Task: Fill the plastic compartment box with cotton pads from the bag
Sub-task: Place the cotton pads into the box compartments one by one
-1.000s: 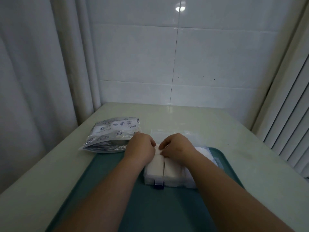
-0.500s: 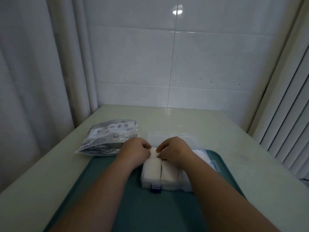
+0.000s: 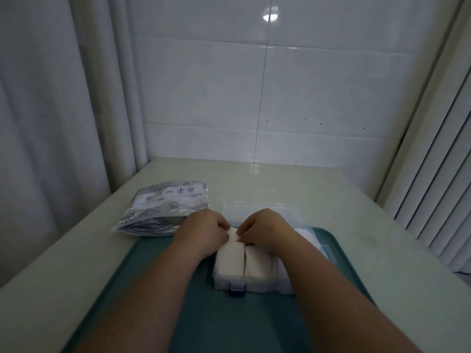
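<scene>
the clear plastic box sits on a green tray, near the tray's far end. two thick stacks of white cotton pads stand side by side in its left parts and fill them up to the top. more white shows in the right part, but the right arm hides most of it. a small dark blue clip is on the box's near wall. the box's clear lid lies open behind it, on the worktop.

both hands are at the far end of the box, close together. the left hand and the right hand have curled fingers, and each pinches an edge of a loose pad just above the stacks.

the bag, with little shell pictures on it, lies flat on the worktop to the left of the box, just past the tray's corner. a pale curtain hangs on the left, a white tile wall is behind, and blinds are on the right.
</scene>
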